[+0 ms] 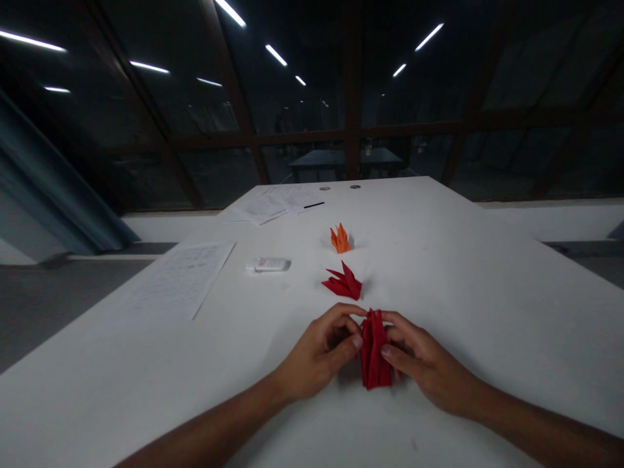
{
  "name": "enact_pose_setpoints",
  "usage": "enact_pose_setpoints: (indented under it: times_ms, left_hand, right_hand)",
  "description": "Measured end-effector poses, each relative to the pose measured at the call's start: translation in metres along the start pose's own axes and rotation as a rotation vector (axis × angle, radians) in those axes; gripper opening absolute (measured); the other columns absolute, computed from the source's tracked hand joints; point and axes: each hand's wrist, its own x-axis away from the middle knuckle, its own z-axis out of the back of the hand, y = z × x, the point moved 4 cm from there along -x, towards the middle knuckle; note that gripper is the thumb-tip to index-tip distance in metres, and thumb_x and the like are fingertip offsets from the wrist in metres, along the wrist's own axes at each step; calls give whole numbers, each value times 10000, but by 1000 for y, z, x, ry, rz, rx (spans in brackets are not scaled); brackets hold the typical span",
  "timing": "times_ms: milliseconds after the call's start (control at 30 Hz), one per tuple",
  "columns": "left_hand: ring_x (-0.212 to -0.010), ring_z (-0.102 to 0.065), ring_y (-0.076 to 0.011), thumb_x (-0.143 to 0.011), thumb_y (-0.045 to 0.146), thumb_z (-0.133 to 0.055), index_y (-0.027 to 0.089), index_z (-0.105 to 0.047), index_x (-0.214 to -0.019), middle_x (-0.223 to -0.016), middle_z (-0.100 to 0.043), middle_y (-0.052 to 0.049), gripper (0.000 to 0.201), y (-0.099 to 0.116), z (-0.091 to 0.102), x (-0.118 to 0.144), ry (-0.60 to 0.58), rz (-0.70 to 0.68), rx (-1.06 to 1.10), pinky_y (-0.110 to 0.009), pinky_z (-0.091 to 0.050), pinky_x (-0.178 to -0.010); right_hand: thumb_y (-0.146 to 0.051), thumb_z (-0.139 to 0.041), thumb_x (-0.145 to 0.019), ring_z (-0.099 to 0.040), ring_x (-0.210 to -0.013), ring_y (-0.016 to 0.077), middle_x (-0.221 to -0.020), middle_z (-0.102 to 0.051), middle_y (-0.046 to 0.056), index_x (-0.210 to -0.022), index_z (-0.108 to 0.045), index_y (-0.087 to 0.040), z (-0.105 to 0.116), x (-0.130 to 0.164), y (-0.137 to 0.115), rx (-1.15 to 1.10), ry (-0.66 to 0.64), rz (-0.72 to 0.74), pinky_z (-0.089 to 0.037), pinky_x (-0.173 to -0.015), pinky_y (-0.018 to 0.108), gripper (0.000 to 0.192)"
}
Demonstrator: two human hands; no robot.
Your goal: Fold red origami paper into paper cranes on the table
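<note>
A folded red paper piece [373, 351] stands on the white table [487, 292], pinched from both sides. My left hand [319, 354] grips its left edge with thumb and forefinger. My right hand [419, 364] holds its right side, thumb pressed on the front. Just beyond lies a finished red origami figure [344, 283] with pointed flaps. Farther back sits a small orange origami figure [340, 238].
A white remote-like device [268, 264] lies left of the figures. A printed sheet [178, 278] rests on the left part of the table. More papers [273, 205] and a black pen [314, 205] lie at the far end. Dark windows stand behind.
</note>
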Motion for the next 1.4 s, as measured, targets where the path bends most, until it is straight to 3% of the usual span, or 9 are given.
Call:
enact_pose_setpoints:
  times_ms: [167,400,600,900,1133,1333,1400]
  left_hand:
    - [-841,-566,-149,-982,361,-618,183,-622,-1187,-950,-618,-44,271,0,1,-1,-7,-14,-9,-295,-457,-783]
    - [-832,-547,-147,-963,400,-633,148,-650,-923,-913,-588,-36,256,11,4,-4,56,-32,-45,-271,-445,-767]
    - [-715,-510,-116,-970,412,-622,155,-624,-957,-804,-583,-1,257,7,4,-4,125,35,7,-235,-424,-673]
    - [-688,-536,-98,-932,396,-690,185,-572,-1046,-826,-596,18,268,2,8,-3,307,-4,94,-227,-441,-657]
    - [-825,-605,-147,-879,367,-758,184,-599,-1046,-944,-683,-45,295,7,1,-4,257,20,153,-256,-469,-727]
    - [-861,-587,-138,-872,344,-772,181,-589,-992,-936,-641,-33,273,4,1,-6,236,-6,177,-259,-465,-781]
    - [-824,-572,-124,-886,360,-756,204,-568,-1068,-940,-614,-15,305,0,1,-6,238,40,185,-248,-458,-743]
  right_hand:
    - [-470,-561,-1003,-590,-835,189,-971,-664,51,-1341,-530,-191,-1,3,-3,-8,-86,35,-446,-750,325,438]
    - [-468,-536,-1013,-595,-825,195,-1000,-673,66,-1420,-443,-207,-1,5,-3,53,-84,22,-472,-750,357,493]
    - [-409,-512,-1034,-618,-864,192,-1054,-678,75,-1413,-434,-213,-4,3,-1,62,-75,13,-495,-769,354,433]
    - [-300,-515,-1028,-615,-819,175,-1029,-701,56,-1324,-513,-215,-4,-1,-1,118,-17,4,-477,-716,303,308]
    - [-349,-527,-1024,-646,-946,214,-1119,-695,77,-1372,-490,-228,-5,-2,-1,17,-26,3,-505,-818,344,370]
    - [-415,-510,-1031,-610,-915,216,-1039,-665,68,-1337,-533,-213,-5,-1,-6,83,-77,16,-490,-830,370,367]
    - [-435,-509,-1030,-610,-946,225,-1068,-659,75,-1351,-518,-219,-5,0,-4,64,-86,-1,-484,-857,391,387]
